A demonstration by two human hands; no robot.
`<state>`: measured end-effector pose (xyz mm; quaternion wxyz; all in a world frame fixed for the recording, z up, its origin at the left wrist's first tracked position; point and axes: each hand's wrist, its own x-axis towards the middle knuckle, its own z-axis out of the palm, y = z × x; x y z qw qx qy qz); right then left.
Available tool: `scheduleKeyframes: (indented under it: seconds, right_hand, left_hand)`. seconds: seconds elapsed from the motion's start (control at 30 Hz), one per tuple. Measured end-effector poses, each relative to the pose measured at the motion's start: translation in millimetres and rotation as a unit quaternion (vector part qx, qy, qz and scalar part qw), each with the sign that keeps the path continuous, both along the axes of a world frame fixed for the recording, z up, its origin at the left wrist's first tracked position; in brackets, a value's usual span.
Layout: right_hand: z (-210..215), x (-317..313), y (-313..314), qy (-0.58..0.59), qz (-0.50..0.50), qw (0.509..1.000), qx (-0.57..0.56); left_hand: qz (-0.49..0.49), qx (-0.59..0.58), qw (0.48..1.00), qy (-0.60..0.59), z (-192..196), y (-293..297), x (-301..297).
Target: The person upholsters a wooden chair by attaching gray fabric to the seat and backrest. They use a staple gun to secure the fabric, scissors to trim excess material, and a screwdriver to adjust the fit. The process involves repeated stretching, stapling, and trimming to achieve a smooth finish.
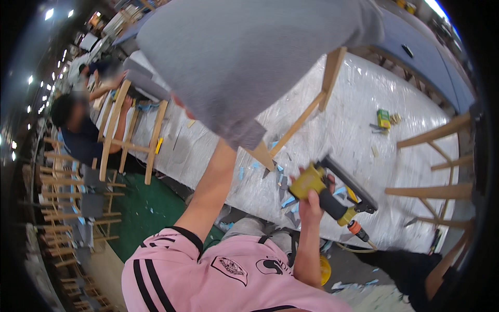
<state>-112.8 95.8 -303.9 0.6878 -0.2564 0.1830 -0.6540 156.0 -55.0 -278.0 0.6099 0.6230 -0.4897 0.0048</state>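
Leftward, beyond the workbench's [364, 119] left edge, a co-worker [78, 130] steadying a bare wooden chair frame [130, 135]. Nearer centre, left hand [183, 108] tucked under the grey upholstered chair [234, 57], upended over the plastic-wrapped bench; grip hidden, cannot tell. Right hand [310, 200] wrapped tight round the yellow pneumatic stapler [330, 190], near the bench's front edge. Best to brace the seat firmly and set the nose square on the fabric before firing.

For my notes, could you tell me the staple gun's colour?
Yellow body, black grip, in the head view: staple gun.
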Motion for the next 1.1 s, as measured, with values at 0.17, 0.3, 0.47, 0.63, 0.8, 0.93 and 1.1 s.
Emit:
scheduleKeyframes:
  seconds: [0.17, 0.3, 0.47, 0.63, 0.8, 0.93, 1.1]
  right_hand:
    - [78, 18, -94, 0.259, 0.024, 0.925, -0.278]
    - [87, 28, -117, 0.286, 0.049, 0.896, -0.335]
    - [105, 23, -116, 0.284, 0.063, 0.884, -0.366]
    - [120, 24, -121, 0.283, 0.091, 0.884, -0.362]
    - [132, 21, -116, 0.263, 0.141, 0.896, -0.328]
    - [119, 2, -105, 0.27, 0.183, 0.913, -0.245]
    - [4, -61, -25, 0.406, 0.133, 0.901, 0.073]
  left_hand:
    - [-0.015, 0.005, 1.0, -0.009, 9, 4, 1]
    - [-0.029, 0.013, 0.999, -0.01, 10, 10, -4]
    - [-0.029, 0.015, 0.999, -0.011, 10, 19, -5]
    - [-0.031, 0.011, 0.999, -0.011, 11, 17, -8]
    - [-0.027, 0.012, 0.999, -0.02, 12, 21, -10]
    - [-0.023, -0.001, 0.998, -0.055, 12, 21, -6]
    - [0.012, -0.076, 0.993, -0.084, 43, 84, -1]
